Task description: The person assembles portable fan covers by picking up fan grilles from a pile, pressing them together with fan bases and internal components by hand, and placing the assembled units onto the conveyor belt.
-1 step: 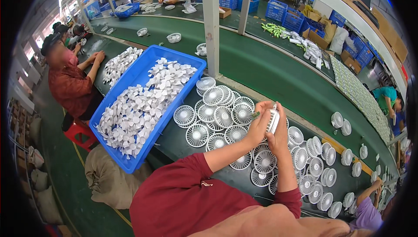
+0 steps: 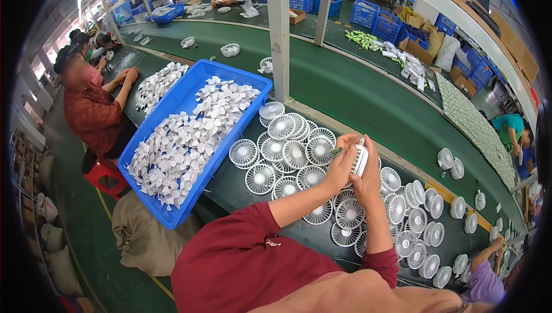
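Both of my hands are raised over the bench, closed around a white slatted fan housing (image 2: 360, 162) seen edge-on. My left hand (image 2: 344, 163) grips its left side, and my right hand (image 2: 370, 175) wraps its right side. By the left fingers a small green piece (image 2: 337, 152) sticks out, perhaps a circuit board. Under and around my hands lie many round white fan grilles (image 2: 295, 155), piled and overlapping. A blue tray (image 2: 198, 189) filled with white fan blades (image 2: 172, 157) stands left of the grilles.
Beyond the bench runs a green conveyor belt (image 2: 345, 91) carrying a few fan housings (image 2: 230, 50). A white post (image 2: 280, 37) rises at the belt's near edge. One co-worker (image 2: 95, 106) sits at left beside loose blades; another person's purple sleeve (image 2: 486, 278) shows at lower right. A sack (image 2: 146, 235) lies below the tray.
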Tool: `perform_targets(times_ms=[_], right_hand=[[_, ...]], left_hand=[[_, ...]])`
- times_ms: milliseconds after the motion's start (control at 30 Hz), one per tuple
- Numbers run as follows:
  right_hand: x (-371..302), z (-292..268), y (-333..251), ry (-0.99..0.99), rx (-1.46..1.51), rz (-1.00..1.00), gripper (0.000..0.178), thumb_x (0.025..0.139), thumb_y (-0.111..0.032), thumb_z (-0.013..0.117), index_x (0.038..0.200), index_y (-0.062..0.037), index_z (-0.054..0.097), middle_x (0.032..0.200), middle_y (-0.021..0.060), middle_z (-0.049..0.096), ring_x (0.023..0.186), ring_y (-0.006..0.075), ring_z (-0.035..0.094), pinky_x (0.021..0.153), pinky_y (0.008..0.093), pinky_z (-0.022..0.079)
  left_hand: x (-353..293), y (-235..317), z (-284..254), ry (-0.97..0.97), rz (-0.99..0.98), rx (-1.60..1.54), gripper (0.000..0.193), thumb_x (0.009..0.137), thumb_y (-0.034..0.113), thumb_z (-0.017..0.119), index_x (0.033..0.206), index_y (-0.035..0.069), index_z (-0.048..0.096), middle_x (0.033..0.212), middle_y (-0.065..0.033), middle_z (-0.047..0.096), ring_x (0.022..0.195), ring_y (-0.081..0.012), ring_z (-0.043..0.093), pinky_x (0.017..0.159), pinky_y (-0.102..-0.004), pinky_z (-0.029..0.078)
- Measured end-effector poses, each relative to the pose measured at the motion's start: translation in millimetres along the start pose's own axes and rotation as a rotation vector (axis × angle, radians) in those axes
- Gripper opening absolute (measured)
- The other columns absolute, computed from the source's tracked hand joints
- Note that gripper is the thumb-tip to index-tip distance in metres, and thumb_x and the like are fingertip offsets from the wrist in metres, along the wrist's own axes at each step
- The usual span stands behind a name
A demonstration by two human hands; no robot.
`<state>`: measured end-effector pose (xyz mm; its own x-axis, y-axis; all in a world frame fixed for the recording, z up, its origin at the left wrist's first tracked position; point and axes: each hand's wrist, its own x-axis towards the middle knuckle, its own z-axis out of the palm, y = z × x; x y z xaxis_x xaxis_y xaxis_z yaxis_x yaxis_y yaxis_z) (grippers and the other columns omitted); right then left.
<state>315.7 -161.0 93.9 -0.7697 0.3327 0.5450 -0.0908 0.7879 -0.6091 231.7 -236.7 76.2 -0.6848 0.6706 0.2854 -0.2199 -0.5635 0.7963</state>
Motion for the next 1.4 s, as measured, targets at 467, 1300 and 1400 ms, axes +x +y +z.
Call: perform_targets(times_ms=[467, 1300, 1400], right_hand=[[-6.0, 15.6, -2.1, 0.005, 0.186, 0.119, 0.088, 0.090, -0.066, 0.031, 0.145, 0.0025, 0.024, 0.142, 0.0218, 0.037, 0.130, 0.0342, 0.038, 0.108, 0.0402, 0.028], [43.4, -72.5, 189.8, 0.289, -0.449, 0.373, 0.073, 0.080, -0.040, 0.069, 0.136, -0.0030, 0.039, 0.131, 0.0301, 0.045, 0.123, 0.0445, 0.042, 0.101, 0.0472, 0.037], [16.9, -63.7, 169.9, 0.154, -0.776, 0.338, 0.075, 0.076, -0.031, 0.074, 0.139, -0.0108, 0.039, 0.137, 0.0376, 0.032, 0.123, 0.0514, 0.038, 0.103, 0.0507, 0.034]], left_hand=[[-14.6, -1.8, 0.2, 0.067, 0.111, 0.187, 0.029, 0.100, 0.016, 0.041, 0.125, 0.002, 0.036, 0.115, -0.0090, 0.047, 0.105, -0.0141, 0.047, 0.092, -0.0284, 0.039], [171.5, -19.4, -105.7, -0.246, 0.350, 1.219, 0.048, 0.082, 0.024, 0.065, 0.123, 0.004, 0.050, 0.120, -0.0188, 0.056, 0.112, -0.0369, 0.050, 0.097, -0.0437, 0.040], [210.3, -20.1, -160.2, -0.079, 0.283, 1.541, 0.048, 0.081, 0.024, 0.065, 0.122, 0.003, 0.051, 0.124, -0.0193, 0.053, 0.117, -0.0363, 0.048, 0.100, -0.0446, 0.037]])
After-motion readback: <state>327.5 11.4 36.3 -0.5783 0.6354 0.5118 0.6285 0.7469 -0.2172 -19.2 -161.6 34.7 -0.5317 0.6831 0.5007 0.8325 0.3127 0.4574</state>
